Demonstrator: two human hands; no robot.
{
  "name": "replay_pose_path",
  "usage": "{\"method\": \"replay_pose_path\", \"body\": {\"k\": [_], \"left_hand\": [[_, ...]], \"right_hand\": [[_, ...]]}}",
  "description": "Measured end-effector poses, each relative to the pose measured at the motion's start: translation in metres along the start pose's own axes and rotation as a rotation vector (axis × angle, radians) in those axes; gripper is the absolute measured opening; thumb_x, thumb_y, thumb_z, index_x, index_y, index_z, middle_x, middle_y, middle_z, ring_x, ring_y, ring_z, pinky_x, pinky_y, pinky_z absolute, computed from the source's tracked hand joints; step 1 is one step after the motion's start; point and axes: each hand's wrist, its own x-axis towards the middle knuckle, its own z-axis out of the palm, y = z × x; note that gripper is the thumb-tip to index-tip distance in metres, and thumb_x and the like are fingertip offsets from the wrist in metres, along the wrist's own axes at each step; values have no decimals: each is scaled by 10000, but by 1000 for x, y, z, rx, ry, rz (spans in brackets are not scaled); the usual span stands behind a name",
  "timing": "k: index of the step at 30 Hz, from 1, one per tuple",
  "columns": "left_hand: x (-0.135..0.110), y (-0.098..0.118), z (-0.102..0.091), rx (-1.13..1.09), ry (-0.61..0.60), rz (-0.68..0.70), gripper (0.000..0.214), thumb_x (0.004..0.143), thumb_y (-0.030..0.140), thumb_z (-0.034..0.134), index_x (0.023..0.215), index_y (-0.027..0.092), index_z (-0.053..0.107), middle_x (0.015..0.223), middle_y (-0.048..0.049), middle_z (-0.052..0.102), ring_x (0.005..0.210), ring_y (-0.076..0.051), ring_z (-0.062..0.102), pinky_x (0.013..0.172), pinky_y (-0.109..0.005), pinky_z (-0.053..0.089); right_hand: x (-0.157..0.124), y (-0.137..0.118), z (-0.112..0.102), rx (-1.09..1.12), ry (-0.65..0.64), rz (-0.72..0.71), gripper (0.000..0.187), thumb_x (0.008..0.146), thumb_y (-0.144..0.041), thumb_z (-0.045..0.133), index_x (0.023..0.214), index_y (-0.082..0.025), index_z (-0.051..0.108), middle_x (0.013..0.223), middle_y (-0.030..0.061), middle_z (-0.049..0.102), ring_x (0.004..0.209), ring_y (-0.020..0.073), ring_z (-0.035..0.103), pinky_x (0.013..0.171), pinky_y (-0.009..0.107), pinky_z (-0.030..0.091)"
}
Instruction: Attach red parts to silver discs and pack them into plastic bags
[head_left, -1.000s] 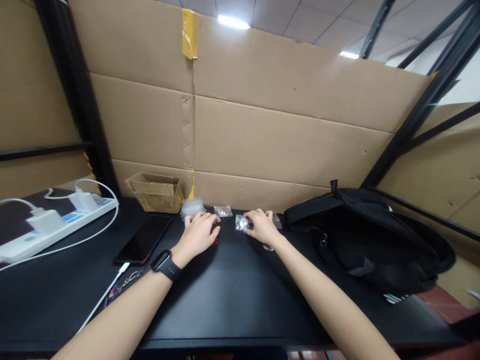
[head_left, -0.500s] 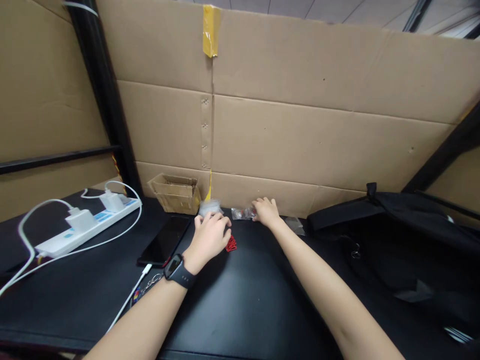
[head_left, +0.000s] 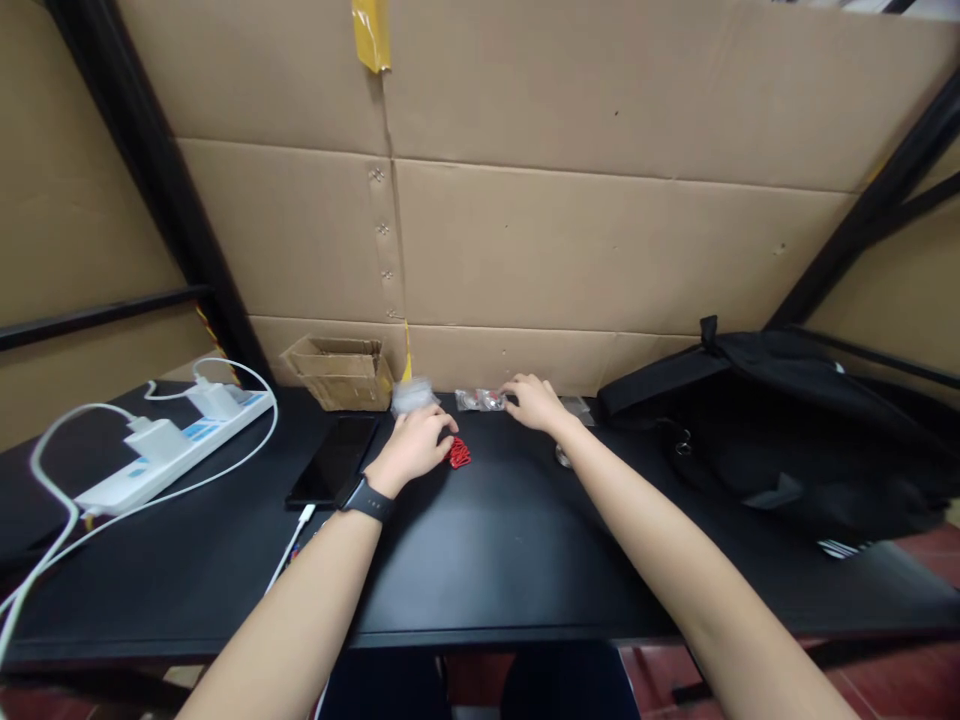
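Note:
My left hand (head_left: 417, 441), with a black watch on its wrist, rests curled on the black table (head_left: 487, 550), its fingertips against a small red object (head_left: 458, 454). A crumpled clear plastic bag (head_left: 412, 396) lies just beyond it. My right hand (head_left: 534, 403) reaches to the back of the table. Its fingers lie loosely spread and touch a small clear packet (head_left: 481, 400) with shiny parts inside. Another clear packet (head_left: 579, 406) lies just to the right of that hand.
A dark phone (head_left: 334, 460) with a white cable lies left of my left hand. A small open cardboard box (head_left: 339, 371) stands at the cardboard back wall. A white power strip (head_left: 176, 446) with chargers is at the left, a black bag (head_left: 780, 420) at the right.
My right hand left the shiny packet it held nearer the middle and reached back to a packet by the wall. The left hand shifted slightly off the red object. The camera tilted down.

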Motion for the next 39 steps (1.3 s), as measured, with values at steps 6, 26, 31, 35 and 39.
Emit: {"method": "replay_pose_path", "body": {"k": [6, 26, 31, 35, 39], "left_hand": [[0, 3, -2, -52, 48, 113, 260, 912, 156, 522, 1091, 220, 700, 1074, -69, 715, 984, -221, 670, 886, -339, 489], [-1, 16, 2, -70, -3, 184, 192, 892, 225, 549, 980, 225, 720, 1012, -61, 709, 957, -233, 639, 891, -359, 470], [-4, 15, -3, 19, 6, 156, 202, 895, 200, 548, 818, 226, 732, 976, -73, 686, 1018, -265, 583, 895, -406, 402], [-5, 16, -3, -24, -22, 161, 84, 841, 303, 695, 825, 243, 751, 991, -64, 663, 1062, -277, 551, 916, -408, 373], [-5, 17, 1, -31, -56, 161, 48, 825, 293, 730, 835, 255, 757, 998, -55, 657, 1061, -270, 545, 916, -402, 363]], "right_hand": [[-53, 48, -13, -30, 288, 345, 330, 954, -343, 539, 1219, -181, 649, 1191, 158, 641, 1109, 304, 576, 931, 389, 443], [-76, 58, -7, 571, 212, -44, 340, 839, -363, 697, 1140, -203, 704, 948, 45, 774, 758, 171, 613, 775, 290, 490], [-88, 59, -21, 401, -43, -88, 435, 699, -397, 840, 1083, -222, 735, 1018, 49, 733, 812, 184, 638, 734, 275, 483], [-95, 75, -21, 362, -240, 13, 671, 572, -356, 911, 1198, -246, 694, 1015, 25, 732, 805, 187, 675, 721, 266, 491], [-94, 77, -19, 354, -255, 29, 551, 592, -261, 878, 1119, -248, 717, 970, 6, 748, 811, 188, 689, 731, 259, 495]]}}
